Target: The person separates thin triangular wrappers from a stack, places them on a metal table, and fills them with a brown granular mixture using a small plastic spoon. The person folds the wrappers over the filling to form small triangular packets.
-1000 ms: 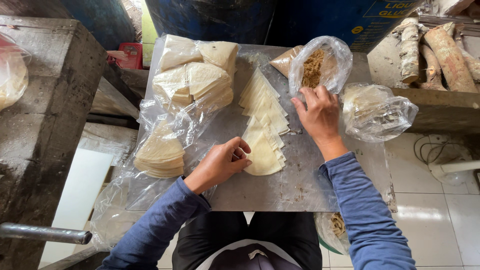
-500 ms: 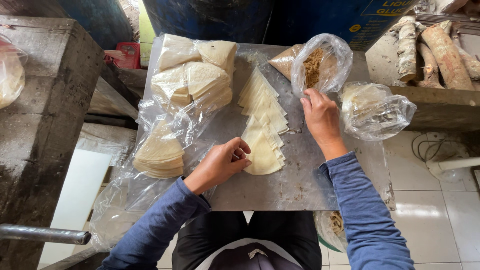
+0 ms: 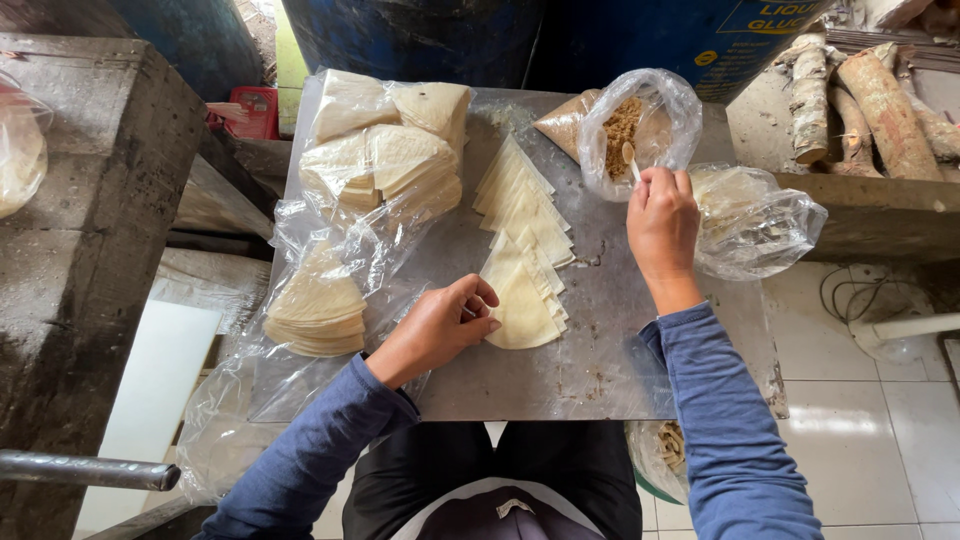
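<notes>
My left hand (image 3: pixel 440 325) rests on the metal tabletop (image 3: pixel 610 330), its fingertips touching the nearest pale triangular wrapper (image 3: pixel 522 308). A row of overlapping wrappers (image 3: pixel 520 205) runs away from it toward the far edge. My right hand (image 3: pixel 662 222) is closed around a small wooden spoon (image 3: pixel 629 158), whose bowl points into an open clear bag of brown crumbly filling (image 3: pixel 625 125). Both sleeves are blue.
Stacks of wrappers in clear plastic (image 3: pixel 385 160) lie at the left, another stack (image 3: pixel 318 305) nearer me. A crumpled clear bag (image 3: pixel 755 220) sits right of my right hand. Logs (image 3: pixel 865 100) lie at the far right, a concrete block (image 3: pixel 95 230) at left, blue drums (image 3: pixel 560 40) behind.
My right hand has drawn back from the filling bag's rim and now holds the spoon upright near the bag. My left hand stays on the nearest wrapper.
</notes>
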